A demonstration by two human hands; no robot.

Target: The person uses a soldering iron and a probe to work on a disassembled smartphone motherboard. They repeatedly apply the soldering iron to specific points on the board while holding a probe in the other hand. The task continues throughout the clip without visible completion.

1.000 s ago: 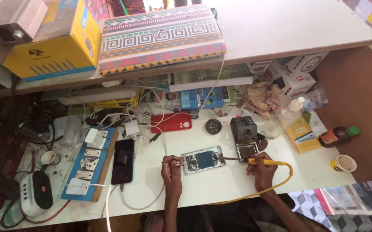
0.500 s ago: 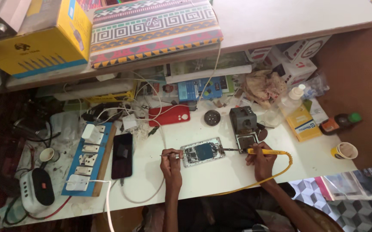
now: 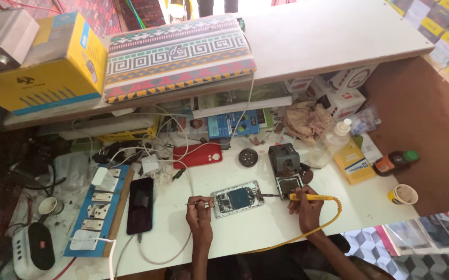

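A person works at a cluttered white workbench (image 3: 266,236), seen from above. The left hand (image 3: 199,208) is closed around thin tweezers (image 3: 199,204), whose tips point at the left edge of an opened phone (image 3: 237,198) lying flat near the middle of the bench, its circuit board exposed. The right hand (image 3: 304,202) grips a yellow-handled soldering iron (image 3: 307,196); its metal tip reaches the right edge of the phone, and its yellow cord (image 3: 307,233) loops away toward the front edge of the bench.

Just behind the right hand stands a dark soldering-iron stand (image 3: 284,159), with a small square sponge tray (image 3: 289,184) in front of it. To the left of the left hand, a black phone (image 3: 141,205) lies face up, plugged into a white cable (image 3: 162,256). Further left is a blue board of sockets and switches (image 3: 99,210). A red phone case (image 3: 197,155) rests behind the opened phone among tangled wires. At the right end of the bench sit a yellow bottle (image 3: 353,161) and a paper cup (image 3: 403,194). On the shelf (image 3: 328,36) above are a patterned laptop (image 3: 177,54) and a yellow box (image 3: 48,65).
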